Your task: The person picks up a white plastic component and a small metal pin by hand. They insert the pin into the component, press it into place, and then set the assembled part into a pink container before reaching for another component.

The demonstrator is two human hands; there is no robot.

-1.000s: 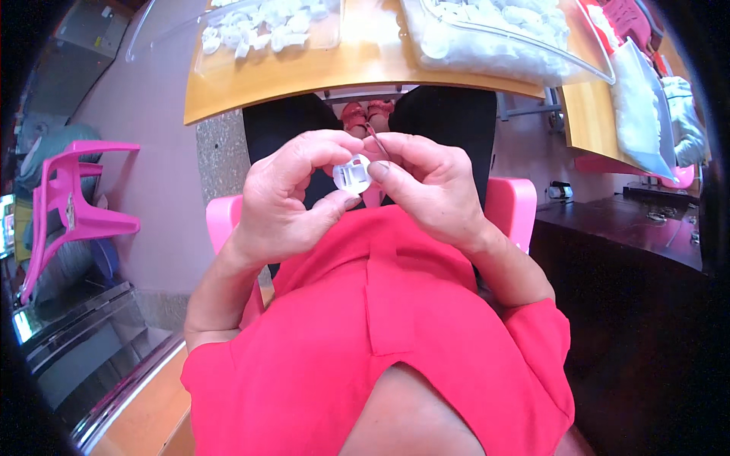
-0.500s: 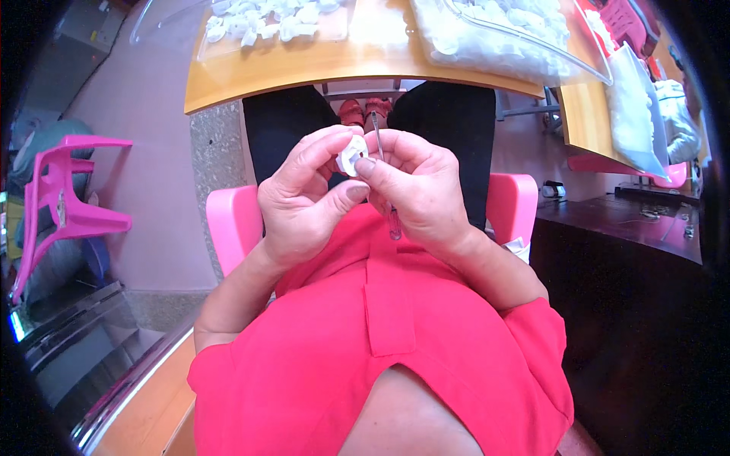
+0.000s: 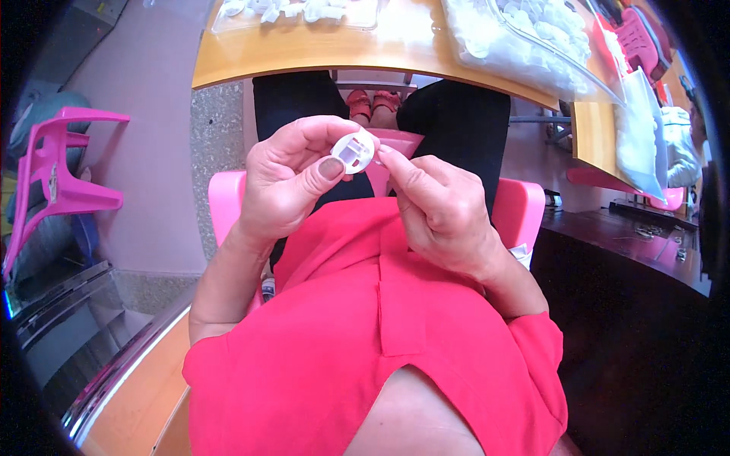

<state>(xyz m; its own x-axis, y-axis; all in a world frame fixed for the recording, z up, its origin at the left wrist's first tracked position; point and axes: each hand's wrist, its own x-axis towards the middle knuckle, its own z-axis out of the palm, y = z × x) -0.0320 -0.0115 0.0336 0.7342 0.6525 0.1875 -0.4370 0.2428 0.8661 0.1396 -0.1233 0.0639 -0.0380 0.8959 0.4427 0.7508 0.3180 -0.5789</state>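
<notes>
At the centre of the frame, the left hand (image 3: 293, 178) pinches a small round white plastic part (image 3: 354, 151) between thumb and fingers. The right hand (image 3: 437, 213) touches its right edge with pinched fingertips, just below the wooden table (image 3: 304, 53).

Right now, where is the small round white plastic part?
In the head view, the round white part sits upper centre, pinched by the left hand, with the right hand touching its right edge.
</notes>
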